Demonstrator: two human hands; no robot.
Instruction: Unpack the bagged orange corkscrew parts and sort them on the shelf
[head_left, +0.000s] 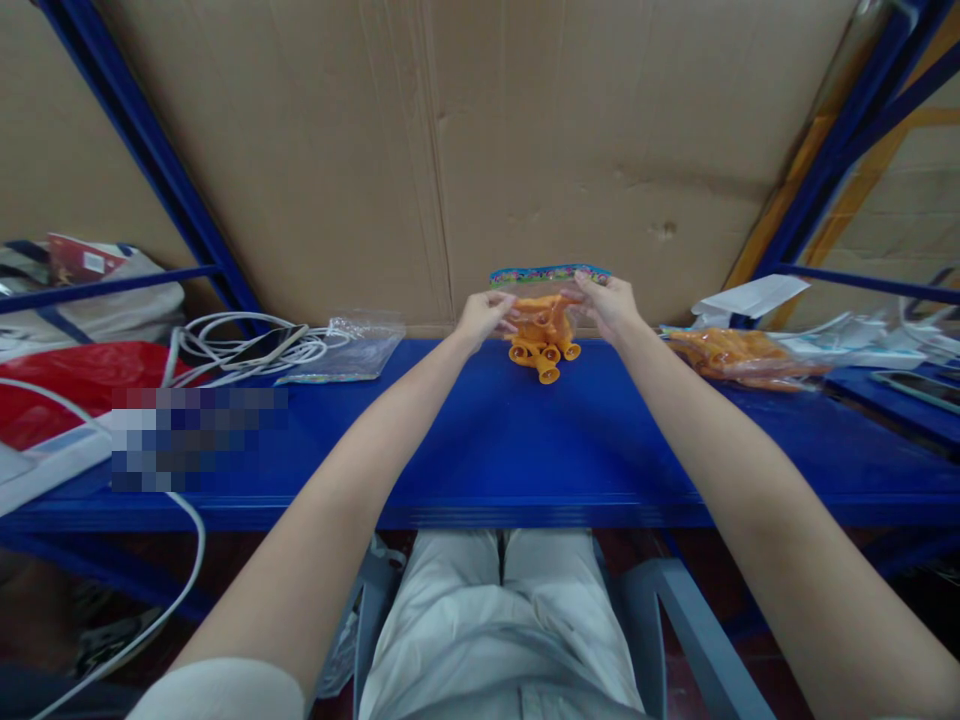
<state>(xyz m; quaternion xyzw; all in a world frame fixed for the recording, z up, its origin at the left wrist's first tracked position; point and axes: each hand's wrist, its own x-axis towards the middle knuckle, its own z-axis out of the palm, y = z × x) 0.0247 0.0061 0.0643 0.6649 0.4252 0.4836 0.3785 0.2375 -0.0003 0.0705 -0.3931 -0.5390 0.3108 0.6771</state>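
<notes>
Over the far side of the blue table (480, 450), both hands have a clear plastic bag (536, 287) with a colourful patterned blue top strip between them. My left hand (484, 318) has its fingers closed at the bag's left side. At the right side, my right hand (609, 303) pinches the bag just under the strip. Right below the strip is a cluster of orange plastic pieces (544, 335) with flared round ends, the lowest close to the tabletop. Whether all these pieces are inside the bag I cannot tell.
A clear bag of orange pieces (716, 352) lies at right, near a phone (922, 388). To the left are a flat clear bag (345, 350), coiled white cable (247, 345) and a red bag (82, 385). Cardboard (337, 150) closes off the back between blue posts.
</notes>
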